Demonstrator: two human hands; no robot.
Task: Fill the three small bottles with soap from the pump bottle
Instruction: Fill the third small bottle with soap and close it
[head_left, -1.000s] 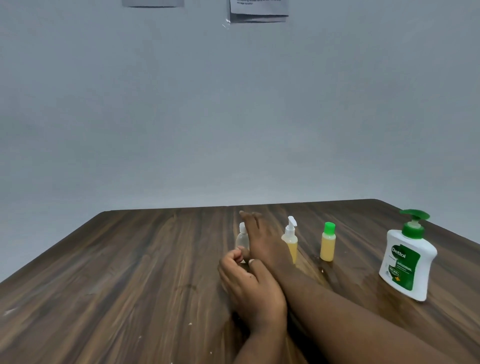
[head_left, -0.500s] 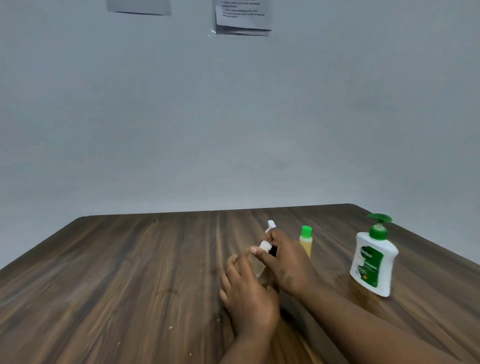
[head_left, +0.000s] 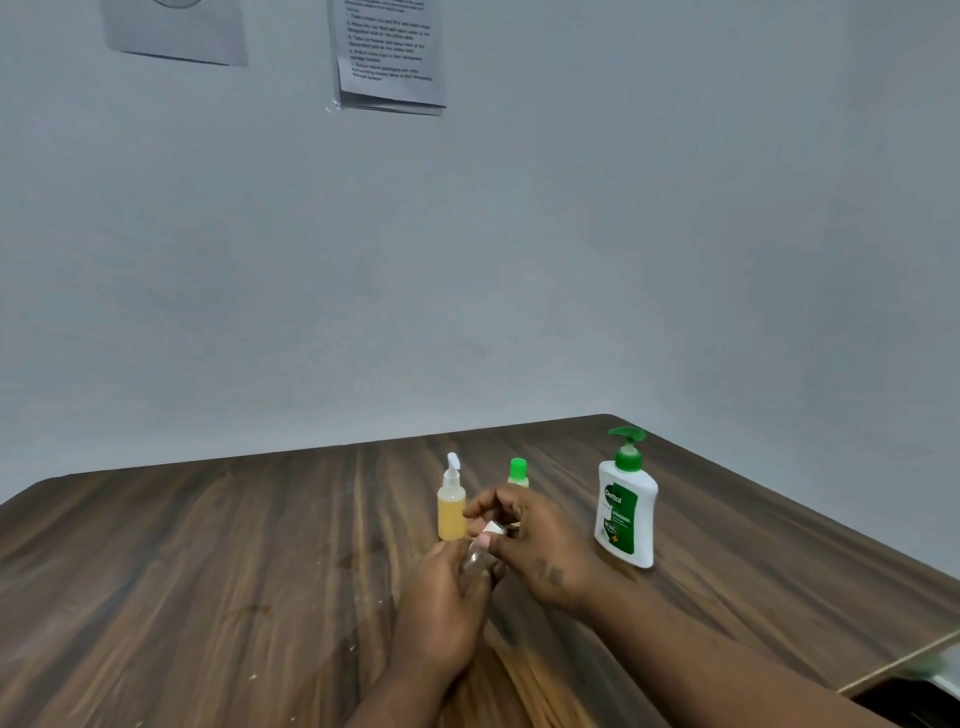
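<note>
The left hand (head_left: 441, 608) grips the clear small bottle (head_left: 474, 560); the right hand (head_left: 540, 540) pinches its white cap (head_left: 493, 530). Twisting works best with the bottle upright.

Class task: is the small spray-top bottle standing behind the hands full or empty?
Nearly full: the spray-top bottle shows yellow soap up to its shoulder, and it stands upright on the table.

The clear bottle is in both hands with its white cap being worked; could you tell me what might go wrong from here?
1. The right hand twists the white cap with fingertips only; it might slip and roll off the table.
2. The spray bottle and green-capped bottle stand close behind the hands; an elbow or wrist could topple them.
3. The left hand holds the clear bottle tilted, so soap may miss.
</note>
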